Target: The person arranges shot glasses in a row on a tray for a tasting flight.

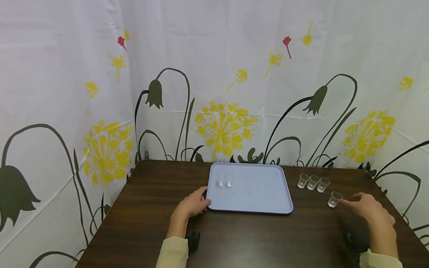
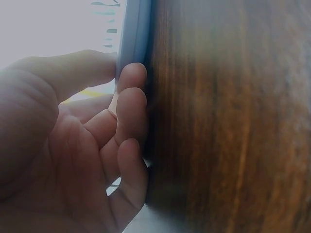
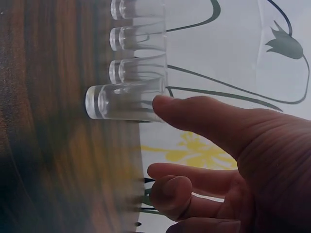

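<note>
My left hand pinches a light-blue tray at its left side near the front corner. In the left wrist view the thumb lies on the rim and curled fingers rest against the tray's outer side. Two small clear glasses stand on the left part of the tray. At the right, a shot glass stands upright on the table. My right hand is just to the right of it. Its thumb tip is right at the glass's rim, while the other fingers stay apart from the glass.
Behind the single glass, three more shot glasses stand in a row beside the tray. The dark wooden table ends at the back against a white curtain with printed flowers.
</note>
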The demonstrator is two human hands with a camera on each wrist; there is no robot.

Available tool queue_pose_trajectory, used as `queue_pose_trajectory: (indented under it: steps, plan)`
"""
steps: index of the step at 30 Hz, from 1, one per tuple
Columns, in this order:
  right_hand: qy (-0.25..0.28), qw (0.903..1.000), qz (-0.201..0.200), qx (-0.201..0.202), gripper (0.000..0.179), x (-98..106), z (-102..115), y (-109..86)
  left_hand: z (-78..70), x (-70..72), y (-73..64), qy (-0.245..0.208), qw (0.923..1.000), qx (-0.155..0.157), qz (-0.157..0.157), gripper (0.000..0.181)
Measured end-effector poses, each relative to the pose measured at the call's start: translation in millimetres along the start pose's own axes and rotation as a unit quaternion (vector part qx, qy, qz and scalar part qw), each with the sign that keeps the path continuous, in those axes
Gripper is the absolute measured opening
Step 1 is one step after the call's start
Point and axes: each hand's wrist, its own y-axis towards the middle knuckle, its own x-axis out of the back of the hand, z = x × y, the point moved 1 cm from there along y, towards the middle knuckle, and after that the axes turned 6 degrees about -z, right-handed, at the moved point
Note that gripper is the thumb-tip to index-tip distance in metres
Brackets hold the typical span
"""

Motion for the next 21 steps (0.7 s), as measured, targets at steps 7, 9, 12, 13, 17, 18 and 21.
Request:
queue_pose_trajectory:
  steps: [7,9,12,13,17,18,21]
  plan:
    - [0.016,0.9999,0.002,-0.002,0.090,-5,0,1.0,-6.6,1.9,-5.7,0.011,0.9999,0.002,0.004,0.073]
    - [0.020,0.9998,0.007,-0.001,0.086,-6,0,1.8,-7.6,2.3,-6.9,0.009,0.9999,0.001,0.007,0.074]
    - [0.020,0.9996,0.017,0.007,0.084,-9,2,3.3,-6.7,1.9,-8.2,0.005,1.0000,-0.004,0.003,0.073]
    - [0.019,0.9996,0.019,0.011,0.083,-9,2,3.8,-6.0,1.7,-8.1,0.003,1.0000,0.000,0.004,0.074]
    - [0.018,0.9993,0.022,0.026,0.081,-13,4,6.5,-6.4,2.9,-10.6,0.005,1.0000,-0.007,0.001,0.074]
    - [0.017,0.9992,0.022,0.028,0.080,-14,4,7.3,-6.9,3.5,-10.9,0.006,1.0000,-0.007,0.001,0.074]
    - [0.019,0.9990,0.021,0.035,0.078,-17,3,9.2,-6.8,4.1,-9.6,0.005,0.9999,-0.012,0.002,0.073]
